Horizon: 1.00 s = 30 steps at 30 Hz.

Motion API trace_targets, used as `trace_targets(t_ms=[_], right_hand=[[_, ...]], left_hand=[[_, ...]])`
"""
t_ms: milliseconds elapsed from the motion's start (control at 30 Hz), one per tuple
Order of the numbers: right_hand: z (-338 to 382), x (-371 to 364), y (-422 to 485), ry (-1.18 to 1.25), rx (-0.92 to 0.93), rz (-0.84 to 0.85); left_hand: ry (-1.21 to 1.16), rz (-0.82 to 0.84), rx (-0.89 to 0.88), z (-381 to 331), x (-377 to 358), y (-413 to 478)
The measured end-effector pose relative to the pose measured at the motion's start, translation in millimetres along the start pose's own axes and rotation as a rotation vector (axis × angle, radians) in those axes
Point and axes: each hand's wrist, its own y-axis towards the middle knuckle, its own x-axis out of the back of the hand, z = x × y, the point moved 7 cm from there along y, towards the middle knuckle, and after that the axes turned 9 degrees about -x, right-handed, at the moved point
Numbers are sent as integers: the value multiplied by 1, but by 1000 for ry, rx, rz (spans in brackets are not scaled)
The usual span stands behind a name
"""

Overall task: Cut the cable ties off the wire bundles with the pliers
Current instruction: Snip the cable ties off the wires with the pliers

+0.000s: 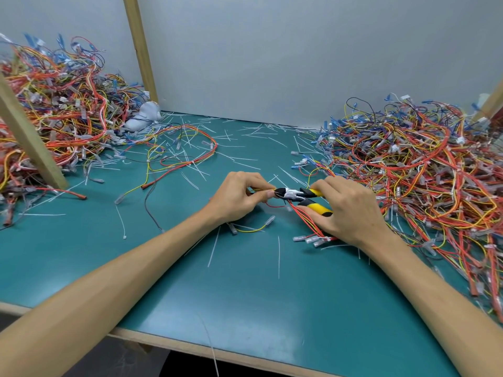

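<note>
While wire heaps (pixel 408 170) flanked the table (pixel 245 295) littered with cut ties (pixel 278 257), your right hand (pixel 351 213) gripped the pliers (pixel 292 194), lying left-right, nose toward the bundle (pixel 307 221) your left hand (pixel 236 198) pinched.

A workshop bench — green mat (pixel 245 295), heaped wire harnesses (pixel 424 170), cut cable ties (pixel 215 246) scattered, plain partition walls.

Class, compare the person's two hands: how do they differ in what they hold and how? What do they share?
The left hand pinches the wire bundle; the right hand wraps round the yellow-and-black handles of the pliers. The left hand is at the cutting head; the right hand is at the handle end. Both are low over the green table.
</note>
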Motion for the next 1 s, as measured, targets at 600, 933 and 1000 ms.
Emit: trace_targets(t_ms=[600,933,1000], right_hand=[[-61,16,-1,420,-575,-162],[-78,-16,-11,1187,-968,-29],[-81,-25,-15,1258,-1048,44]], left_hand=[[589,-193,243,57,74,-3],[632,-250,-148,-9,53,7],[555,-136,-268,-26,29,7]])
